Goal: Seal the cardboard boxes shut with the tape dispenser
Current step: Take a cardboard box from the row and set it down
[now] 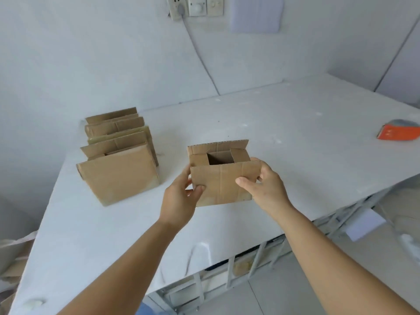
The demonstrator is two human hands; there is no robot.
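Left hand and right hand each pinch the small brown open-topped cardboard box, right of the stacked brown cardboard boxes.

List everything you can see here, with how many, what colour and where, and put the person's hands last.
open cardboard box: one, brown, table centre, top flaps not closed
row of cardboard boxes: several, exact count unclear, brown, table's left side
tape dispenser: one, orange and grey, table's far right edge
table: one, white
wall sockets and switches: a few, white, wall at top
paper sheet: one, pale, wall at top
left hand: one, grips the open box's left side
right hand: one, grips the open box's right side
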